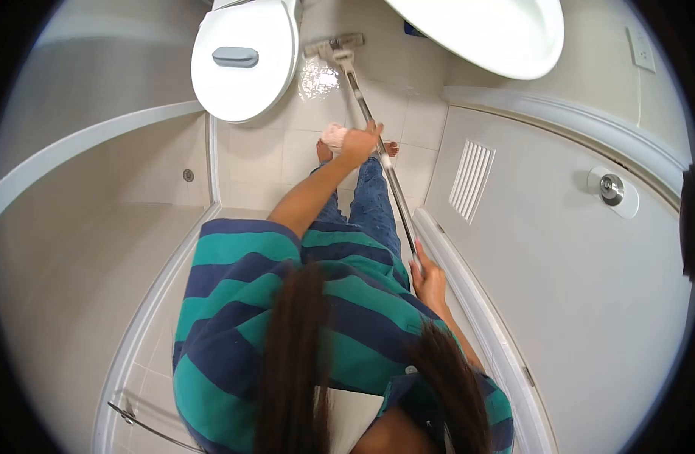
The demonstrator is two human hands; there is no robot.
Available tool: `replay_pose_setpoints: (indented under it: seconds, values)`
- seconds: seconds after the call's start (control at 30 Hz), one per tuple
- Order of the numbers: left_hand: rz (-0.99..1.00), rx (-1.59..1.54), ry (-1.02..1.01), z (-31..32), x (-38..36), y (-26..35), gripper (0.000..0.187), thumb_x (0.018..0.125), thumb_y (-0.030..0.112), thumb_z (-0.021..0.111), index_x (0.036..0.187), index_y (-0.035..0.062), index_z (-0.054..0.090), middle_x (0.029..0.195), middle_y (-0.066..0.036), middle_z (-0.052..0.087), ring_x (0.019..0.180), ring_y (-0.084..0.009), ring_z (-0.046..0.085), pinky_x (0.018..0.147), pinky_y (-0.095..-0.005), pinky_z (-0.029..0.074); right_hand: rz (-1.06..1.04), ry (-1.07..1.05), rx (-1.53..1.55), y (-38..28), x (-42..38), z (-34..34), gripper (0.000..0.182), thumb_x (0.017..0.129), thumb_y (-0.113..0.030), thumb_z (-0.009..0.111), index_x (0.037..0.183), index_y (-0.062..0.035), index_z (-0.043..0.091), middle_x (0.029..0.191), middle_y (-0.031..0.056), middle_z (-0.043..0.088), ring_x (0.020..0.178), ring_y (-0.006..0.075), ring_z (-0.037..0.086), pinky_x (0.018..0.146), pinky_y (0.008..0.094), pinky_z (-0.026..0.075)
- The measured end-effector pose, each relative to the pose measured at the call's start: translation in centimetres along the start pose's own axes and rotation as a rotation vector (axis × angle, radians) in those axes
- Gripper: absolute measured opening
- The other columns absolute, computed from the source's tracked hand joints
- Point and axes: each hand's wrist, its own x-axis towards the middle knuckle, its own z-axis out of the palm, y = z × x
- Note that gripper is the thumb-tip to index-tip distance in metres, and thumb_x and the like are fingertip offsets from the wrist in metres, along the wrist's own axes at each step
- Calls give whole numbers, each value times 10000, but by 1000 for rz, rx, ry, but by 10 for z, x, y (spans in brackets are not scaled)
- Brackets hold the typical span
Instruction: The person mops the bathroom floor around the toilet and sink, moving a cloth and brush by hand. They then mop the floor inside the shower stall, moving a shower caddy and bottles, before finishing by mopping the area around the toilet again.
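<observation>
A mop (393, 181) with a long metal pole slants from my body up to the floor beside the toilet. Its pale, flat head (336, 47) rests on the tiles near a wet, shiny patch (317, 82). Partway down the pole, my left hand (360, 142) is closed around it. A pale pink, soft-looking bundle (334, 136) shows right against that hand, blurred. My right hand (429, 281) grips the pole close to its upper end, by my right side.
A white toilet (245, 83) with its lid down and a grey pad (235, 57) on top stands at the upper left. Opposite hangs a white sink (506, 38). A shower stall (147, 174) lies left, and a door (544, 227) with a round knob (611, 189) right.
</observation>
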Motion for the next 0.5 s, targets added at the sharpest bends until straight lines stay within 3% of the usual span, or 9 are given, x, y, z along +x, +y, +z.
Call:
replay_pose_setpoints:
  seconds: [0.1,0.17,0.23,0.33,0.43,0.5]
  values:
    - [-126,30,-3,-8,-28,-33,549,704,99,552,1223,80,377,1102,-125,504,628,-237,624,546,-327,503,-110,63,41,-14,74,22,492,774,-108,581,1245,-153,447,598,206,522,538,344,541,528,408,412]
    - [-193,-36,36,-3,-46,-42,658,664,71,574,1272,82,321,1151,-142,477,606,-239,620,525,-322,504,19,64,-112,-22,115,21,463,773,-130,585,1222,-153,473,601,220,522,515,336,526,526,397,413]
    - [-205,-103,77,-2,-47,-40,741,627,36,583,1302,90,282,1189,-156,451,599,-261,615,529,-337,506,153,14,-45,-29,135,-19,436,764,-141,597,1191,-150,507,642,222,551,487,292,517,534,375,422]
    - [-156,-207,116,-16,-40,-21,820,583,-12,583,1322,107,246,1230,-167,416,611,-300,606,558,-371,509,10,107,207,-6,130,-24,410,762,-115,599,1165,-144,534,668,190,586,456,204,501,526,359,417]
    - [-77,-227,120,-41,-8,9,881,571,-12,595,1343,143,199,1266,-160,384,611,-290,606,558,-359,509,158,-48,207,-21,90,-60,408,763,-81,594,1166,-102,529,810,164,635,631,171,593,627,311,452]
    - [30,-205,95,-55,5,26,848,579,22,607,1327,178,240,1261,-134,397,624,-275,608,558,-349,508,96,-1,299,1,48,-76,407,761,-31,584,1163,-52,520,991,165,616,878,180,595,778,273,433]
